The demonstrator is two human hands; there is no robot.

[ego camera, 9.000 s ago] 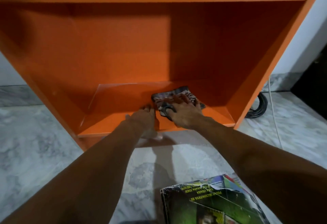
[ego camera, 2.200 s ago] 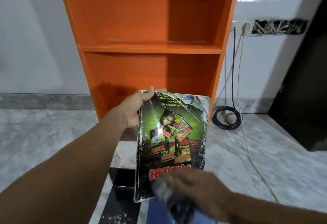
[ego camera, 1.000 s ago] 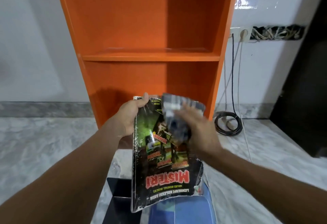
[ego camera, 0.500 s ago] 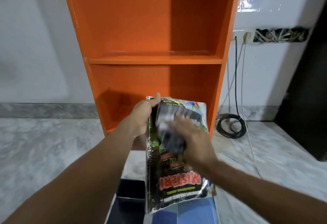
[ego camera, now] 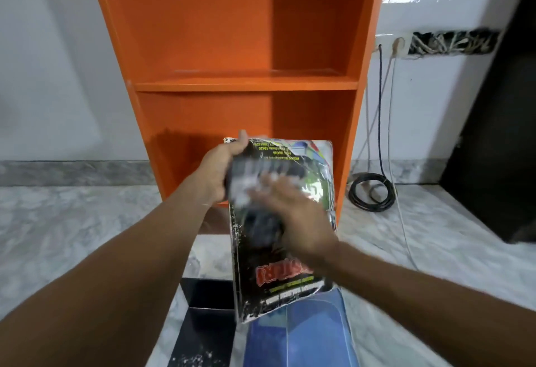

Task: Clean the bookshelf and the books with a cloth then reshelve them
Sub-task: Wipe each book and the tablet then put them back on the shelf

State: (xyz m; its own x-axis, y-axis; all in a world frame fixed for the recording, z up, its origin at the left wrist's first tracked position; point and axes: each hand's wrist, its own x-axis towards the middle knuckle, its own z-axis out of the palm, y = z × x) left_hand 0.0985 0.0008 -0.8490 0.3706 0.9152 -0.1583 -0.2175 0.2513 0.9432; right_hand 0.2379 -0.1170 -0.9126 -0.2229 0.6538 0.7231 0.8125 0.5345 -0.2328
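We hold the book upright before the shelf: our left hand clamps its top corner, thumb over the edge. Our right hand presses the blurred cloth flat against the cover, fingers spread; 2 books lie below.

Grey-white marbled floor carried everything. Orange bookshelf stood on it against the white wall; both visible shelves held nothing. Coiled black cable lay on the floor just right of the bookshelf's base. Near the bottom edge, a black book and a blue book lay flat, side by side.
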